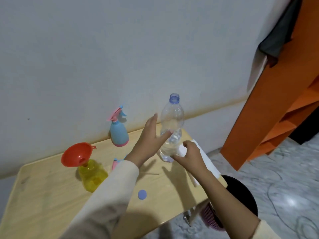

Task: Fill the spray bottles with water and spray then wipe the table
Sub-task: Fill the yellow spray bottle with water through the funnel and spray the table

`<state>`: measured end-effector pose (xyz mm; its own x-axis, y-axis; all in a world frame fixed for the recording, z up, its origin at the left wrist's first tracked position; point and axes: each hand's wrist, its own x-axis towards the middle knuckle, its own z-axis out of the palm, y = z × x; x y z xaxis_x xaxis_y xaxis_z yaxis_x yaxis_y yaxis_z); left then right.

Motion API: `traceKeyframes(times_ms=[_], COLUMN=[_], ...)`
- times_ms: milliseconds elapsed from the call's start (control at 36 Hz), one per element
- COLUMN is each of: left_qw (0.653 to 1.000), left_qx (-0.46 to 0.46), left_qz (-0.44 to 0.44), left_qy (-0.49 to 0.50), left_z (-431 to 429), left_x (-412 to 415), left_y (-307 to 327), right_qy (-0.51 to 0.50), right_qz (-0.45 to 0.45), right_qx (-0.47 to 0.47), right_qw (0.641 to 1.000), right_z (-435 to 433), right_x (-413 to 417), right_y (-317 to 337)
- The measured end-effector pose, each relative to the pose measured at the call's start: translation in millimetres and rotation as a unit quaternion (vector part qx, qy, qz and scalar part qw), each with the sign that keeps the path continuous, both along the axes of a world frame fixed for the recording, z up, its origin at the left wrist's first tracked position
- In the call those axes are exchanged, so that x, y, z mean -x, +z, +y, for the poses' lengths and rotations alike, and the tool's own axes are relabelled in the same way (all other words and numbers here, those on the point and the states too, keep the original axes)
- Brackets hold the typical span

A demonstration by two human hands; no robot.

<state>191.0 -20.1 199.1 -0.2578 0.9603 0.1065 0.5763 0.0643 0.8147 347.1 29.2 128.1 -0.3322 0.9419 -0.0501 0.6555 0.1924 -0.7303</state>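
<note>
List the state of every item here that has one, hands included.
water bottle, upright, uncapped, some water at the bottom.
blue cap, off, lying on the table.
yellow spray bottle, upright, head off.
red funnel, seated tilted in that bottle's neck.
blue spray bottle, upright, head on.
left hand, open, thumb against the water bottle.
right hand, gripping the white cloth.

I log the table (43, 195) against the wall (103, 49). Spray bottle (119, 133) at the rear. Left and nearer me, a funnel (77, 155) sits in the neck of an open bottle (92, 176). Water bottle (171, 128) upright, right of the spray bottle. Cap (142, 194) lies in front. Cloth (207, 163) along the right edge; bin (241, 192) on the floor (284, 169) beyond.
</note>
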Motion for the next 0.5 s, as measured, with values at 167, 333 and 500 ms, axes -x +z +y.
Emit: traceKeyframes(times_ms=[167,333,500], left_qw=[0.995,0.980,0.960], left_qx=[-0.029,-0.090,-0.141], left_qz=[-0.028,-0.057,-0.119], left_qy=[0.086,0.167,0.212], left_z=[53.8,70.3,60.8], left_x=[-32.7,-42.2,-28.2], left_y=[2.6,-17.1,-24.2], right_qy=[0.046,0.087,0.111], right_qz=[0.058,0.142,0.186], right_qx=[0.042,0.073,0.027], right_qw=[0.996,0.983,0.976], right_z=[50.7,80.2,87.4], right_x=[17.5,25.5,33.3], right_y=[-6.2,-27.0,-36.2])
